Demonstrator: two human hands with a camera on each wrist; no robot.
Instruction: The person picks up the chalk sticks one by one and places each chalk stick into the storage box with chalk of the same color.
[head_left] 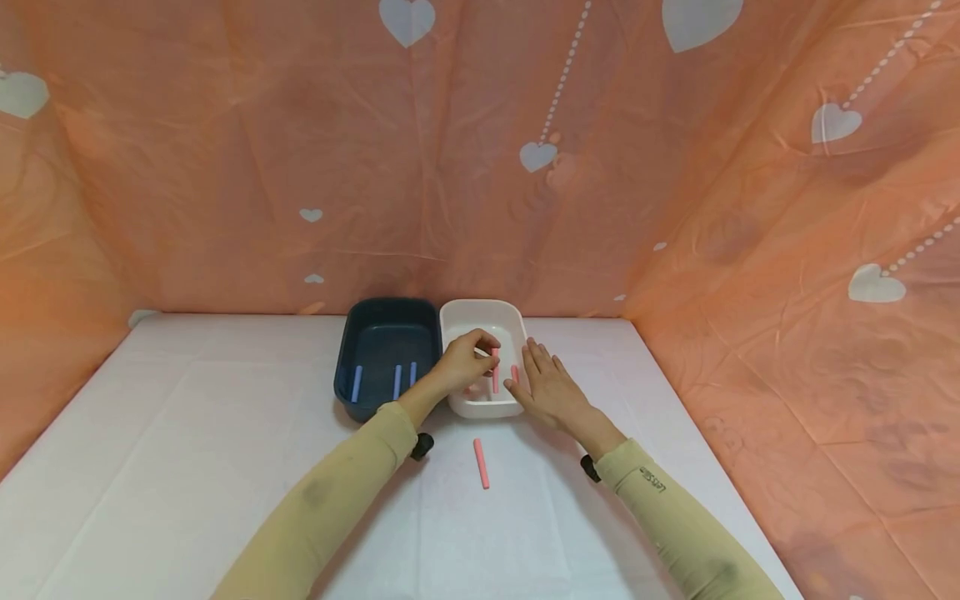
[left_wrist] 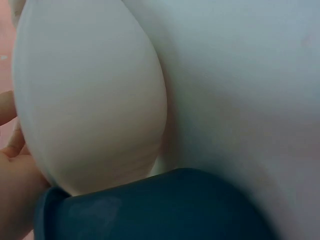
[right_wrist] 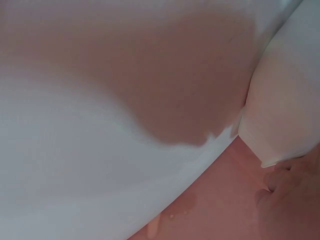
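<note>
My left hand [head_left: 467,362] reaches over the white tray [head_left: 482,409] and pinches a slim pink stick [head_left: 495,380], chalk-like in shape, between thumb and fingers near its upper end. Inside that tray another pink stick [head_left: 515,374] lies by the right wall, and a bit of pink shows under the left hand. Fingers extended, my right hand [head_left: 553,395] rests at the tray's right rim. On the cloth in front lies a separate pink stick [head_left: 481,463]. In the left wrist view, the white tray's outer wall [left_wrist: 90,100] hides most of the left hand [left_wrist: 20,185].
A navy tray [head_left: 392,313] stands at the white tray's left side, with three blue sticks [head_left: 397,382] lying in it. White cloth [head_left: 225,450] covers the table. Behind and beside it hangs an orange curtain [head_left: 360,167] with pale hearts.
</note>
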